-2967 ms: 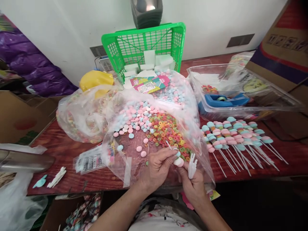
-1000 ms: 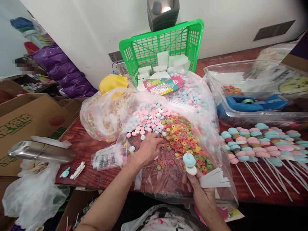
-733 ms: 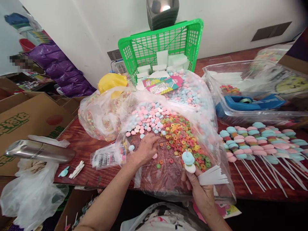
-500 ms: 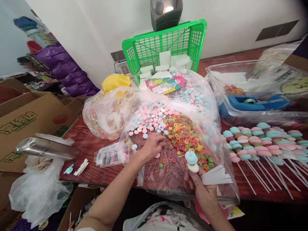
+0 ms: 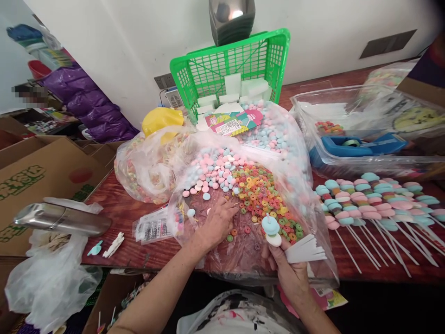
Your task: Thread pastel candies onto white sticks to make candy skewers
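My right hand is closed on a bundle of white sticks. One of those sticks points up with a white and a blue candy disc threaded on it. My left hand lies palm down on the open plastic bag, its curled fingers at the edge of the coloured candy rings. What those fingers pinch, if anything, is hidden. Pink and blue candy discs lie just beyond that hand.
Several finished candy skewers lie in a row to the right. A clear tub holds a blue tape dispenser. A green basket stands behind. A steel bottle and cardboard boxes are at left.
My left hand has left the skewer and reached forward onto the candy in the bag, then drawn back a little. The right hand's skewer has gained a blue disc.
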`<state>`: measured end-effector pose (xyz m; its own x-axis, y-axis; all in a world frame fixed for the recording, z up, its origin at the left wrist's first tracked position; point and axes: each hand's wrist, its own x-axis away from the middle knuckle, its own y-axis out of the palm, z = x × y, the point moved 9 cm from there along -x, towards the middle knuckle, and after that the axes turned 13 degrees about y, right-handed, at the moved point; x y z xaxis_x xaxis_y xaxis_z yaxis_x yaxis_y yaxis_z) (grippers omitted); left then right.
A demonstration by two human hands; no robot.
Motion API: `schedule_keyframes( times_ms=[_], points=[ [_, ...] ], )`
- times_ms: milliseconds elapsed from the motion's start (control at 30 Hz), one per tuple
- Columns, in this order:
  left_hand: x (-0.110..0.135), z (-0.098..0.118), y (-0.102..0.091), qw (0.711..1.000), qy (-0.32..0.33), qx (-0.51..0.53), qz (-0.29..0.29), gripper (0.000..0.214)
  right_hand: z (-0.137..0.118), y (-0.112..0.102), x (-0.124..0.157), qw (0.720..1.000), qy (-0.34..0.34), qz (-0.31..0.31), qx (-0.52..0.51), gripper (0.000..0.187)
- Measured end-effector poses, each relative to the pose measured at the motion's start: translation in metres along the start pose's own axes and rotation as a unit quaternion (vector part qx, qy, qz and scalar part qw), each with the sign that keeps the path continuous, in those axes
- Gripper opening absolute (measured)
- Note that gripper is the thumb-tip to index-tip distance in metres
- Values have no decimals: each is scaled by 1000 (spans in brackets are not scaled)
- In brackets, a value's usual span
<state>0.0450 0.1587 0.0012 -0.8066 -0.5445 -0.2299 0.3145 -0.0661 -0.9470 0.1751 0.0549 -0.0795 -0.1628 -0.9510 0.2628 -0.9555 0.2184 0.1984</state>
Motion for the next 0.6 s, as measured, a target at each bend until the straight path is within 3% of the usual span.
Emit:
schedule_keyframes(
  times_ms=[133, 233, 433, 533, 600],
  points=[
    [0, -5, -4, 997, -15, 59, 47, 35, -1, -1, 0, 1000, -3, 0, 7, 36],
    [4, -16, -7, 987, -67, 124, 82, 24, -2, -1, 1, 1000, -6, 2, 12, 35],
    [14, -23, -13, 954, -135, 228, 143, 41, -5, 1, 3, 999, -26, 11, 42, 34],
    [21, -21, -22, 910, -162, 326, 201, 42, -27, 1, 8, 985, -108, 26, 134, 27],
    [24, -17, -33, 880, -166, 379, 233, 42, -51, 7, 16, 953, -201, 24, 226, 20]
  ],
)
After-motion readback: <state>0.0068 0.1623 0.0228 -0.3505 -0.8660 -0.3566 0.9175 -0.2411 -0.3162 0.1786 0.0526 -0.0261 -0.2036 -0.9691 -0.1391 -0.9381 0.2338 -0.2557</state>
